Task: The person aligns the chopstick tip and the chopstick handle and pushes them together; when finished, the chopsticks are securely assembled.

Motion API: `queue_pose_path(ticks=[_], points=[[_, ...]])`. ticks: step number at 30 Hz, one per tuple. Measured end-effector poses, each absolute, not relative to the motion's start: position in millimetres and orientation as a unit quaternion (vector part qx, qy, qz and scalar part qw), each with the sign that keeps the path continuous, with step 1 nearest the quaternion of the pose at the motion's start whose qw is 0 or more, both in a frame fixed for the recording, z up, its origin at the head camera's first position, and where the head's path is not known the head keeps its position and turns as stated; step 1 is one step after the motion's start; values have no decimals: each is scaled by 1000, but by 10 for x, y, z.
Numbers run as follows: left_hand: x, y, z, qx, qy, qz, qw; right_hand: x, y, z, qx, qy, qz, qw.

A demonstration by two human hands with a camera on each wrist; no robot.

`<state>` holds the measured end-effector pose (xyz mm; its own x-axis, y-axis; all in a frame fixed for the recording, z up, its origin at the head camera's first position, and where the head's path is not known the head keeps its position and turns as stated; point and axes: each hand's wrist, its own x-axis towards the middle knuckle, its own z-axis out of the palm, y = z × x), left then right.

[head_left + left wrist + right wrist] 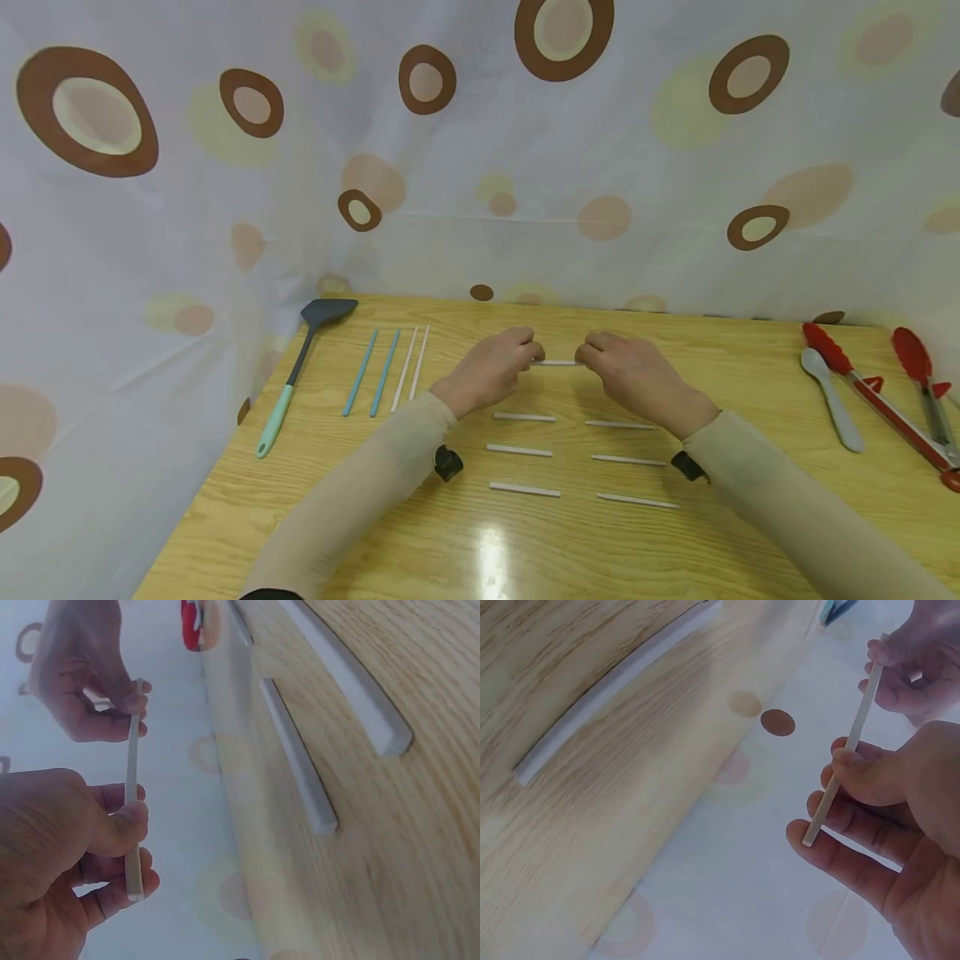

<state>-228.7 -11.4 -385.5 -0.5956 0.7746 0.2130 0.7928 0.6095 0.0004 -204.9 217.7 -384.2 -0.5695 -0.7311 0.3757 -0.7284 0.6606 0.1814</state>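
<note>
Both hands hold one slim white chopstick [557,362] level above the far part of the table. My left hand [491,367] pinches its thicker end between thumb and fingers; in the left wrist view a squared tip [135,889] sticks out past the fingers. My right hand [636,375] pinches the thinner end, whose tip lies against a fingertip in the right wrist view. Below the hands, short white stick pieces lie in two columns: three thicker ones, such as the nearest left piece [525,489], and three thinner ones, such as the nearest right piece [637,501].
Left of the hands lie two blue chopsticks [386,372] and two longer white chopsticks [418,362]. A spatula [322,312] with a mint handle is at the far left. On the right are a grey spoon [832,400] and two red-tipped tongs [892,412]. A patterned curtain [480,167] hangs behind the table.
</note>
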Motion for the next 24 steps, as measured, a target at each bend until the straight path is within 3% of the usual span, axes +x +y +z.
queue_pose_path(ticks=[10, 17, 24], points=[[-2226, -102, -3821, -413, -908, -41, 61, -2035, 2189, -3844, 419, -879, 0, 227], [-2207, -85, -3843, -402, -913, -34, 65, -2024, 2179, -3840, 423, -876, 17, 232], [-2255, -244, -3909, -330, -937, -114, 0, -2044, 2240, -3830, 402, -884, 55, 233]])
